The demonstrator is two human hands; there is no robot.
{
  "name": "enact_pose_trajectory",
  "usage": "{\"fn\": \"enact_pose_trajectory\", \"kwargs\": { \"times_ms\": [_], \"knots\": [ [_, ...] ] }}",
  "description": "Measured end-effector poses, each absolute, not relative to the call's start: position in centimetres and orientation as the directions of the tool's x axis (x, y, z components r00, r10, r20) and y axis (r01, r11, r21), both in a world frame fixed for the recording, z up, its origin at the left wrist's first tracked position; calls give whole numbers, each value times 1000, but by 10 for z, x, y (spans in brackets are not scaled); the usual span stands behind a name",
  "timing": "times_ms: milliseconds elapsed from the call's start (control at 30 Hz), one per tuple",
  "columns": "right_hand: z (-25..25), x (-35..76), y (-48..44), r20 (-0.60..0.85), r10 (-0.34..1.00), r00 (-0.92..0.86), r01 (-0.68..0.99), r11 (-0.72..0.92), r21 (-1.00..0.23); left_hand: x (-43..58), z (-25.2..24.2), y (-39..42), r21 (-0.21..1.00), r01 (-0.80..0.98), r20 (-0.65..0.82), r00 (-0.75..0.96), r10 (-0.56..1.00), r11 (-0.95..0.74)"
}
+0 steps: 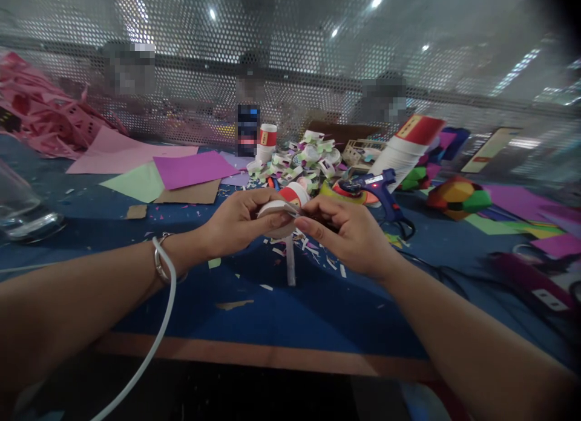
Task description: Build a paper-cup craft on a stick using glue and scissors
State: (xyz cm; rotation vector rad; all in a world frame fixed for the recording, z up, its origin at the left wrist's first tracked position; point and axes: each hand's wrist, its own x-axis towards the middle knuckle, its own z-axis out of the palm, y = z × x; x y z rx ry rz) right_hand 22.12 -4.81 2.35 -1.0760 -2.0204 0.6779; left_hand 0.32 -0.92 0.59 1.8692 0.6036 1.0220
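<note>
My left hand (247, 221) pinches a white paper piece with a rounded edge (276, 230) between thumb and fingers, above the middle of the table. At its right edge my right hand (347, 230) is closed, thumb and fingertips pressed together on the same piece; the exact contact is partly hidden. Just behind my fingertips shows a red and white paper cup (294, 194), mostly covered by my hands. Below the hands a pale, narrow strip (291, 264) lies on the blue tabletop (254, 324). Small paper scraps (313, 247) are scattered around it.
Behind stand a heap of cut paper pieces (313, 158), a blue glue gun (381, 188) and a tilted stack of paper cups (408, 146). Coloured sheets (195, 169) lie left, near a clear glass (27, 212). Right are a multicoloured ball (458, 197) and a power strip (531, 282) with cables.
</note>
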Motion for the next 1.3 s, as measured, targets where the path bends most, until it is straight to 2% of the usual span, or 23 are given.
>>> {"fn": "enact_pose_trajectory", "kwargs": {
  "times_ms": [633, 933, 1300],
  "knots": [
    [30, 227, -51, 384, 822, -420, 566, 568, -597, 6, 16, -21, 938, -34, 305, 550, 778, -344],
    [26, 226, -44, 312, 842, -439, 585, 532, -612, 10, 10, -20, 987, -64, 159, 528, 834, -147],
    [32, 226, -48, 338, 816, -469, 535, 567, -626, 11, 19, -26, 992, -87, 123, 547, 828, -90]
  ]
}}
